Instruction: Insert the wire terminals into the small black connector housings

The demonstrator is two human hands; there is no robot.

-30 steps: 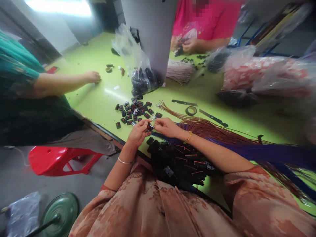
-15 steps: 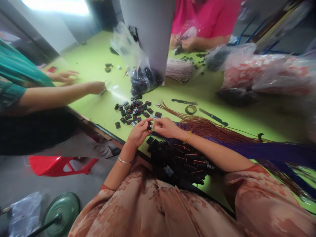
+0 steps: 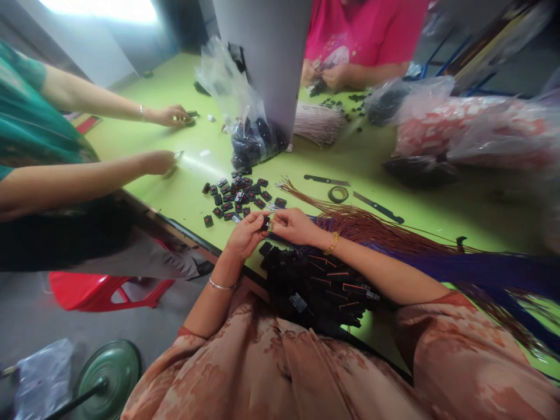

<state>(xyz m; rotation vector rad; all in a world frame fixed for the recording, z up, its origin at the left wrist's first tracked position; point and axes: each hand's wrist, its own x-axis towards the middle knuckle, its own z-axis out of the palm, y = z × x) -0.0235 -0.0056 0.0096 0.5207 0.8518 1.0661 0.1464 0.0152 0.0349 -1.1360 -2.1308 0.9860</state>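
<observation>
My left hand (image 3: 245, 234) pinches a small black plastic connector (image 3: 265, 223) between thumb and fingers. Just to its right, my right hand (image 3: 296, 226) is closed, fingertips almost touching the connector, on what looks like a thin wire with a pale metal tip; most of it is hidden by the fingers. Beyond both hands lies a scattered pile of black connectors (image 3: 238, 195) with red parts. Brown wires (image 3: 371, 228) and purple wires (image 3: 481, 271) run from beside my right hand off to the right. Below my wrists is a heap of black pieces (image 3: 319, 286) with orange-brown strands.
A roll of tape (image 3: 338, 194) lies between two dark blades (image 3: 378, 207). A clear bag of black parts (image 3: 258, 140) leans against a grey pillar (image 3: 271, 64). One co-worker in green (image 3: 39, 116) reaches over the table at left; another in pink (image 3: 367, 35) sits opposite.
My hands stay almost where they were, around the connector. The co-worker at left has stretched one arm towards the small dark rolls at the back and drawn the other hand slightly left.
</observation>
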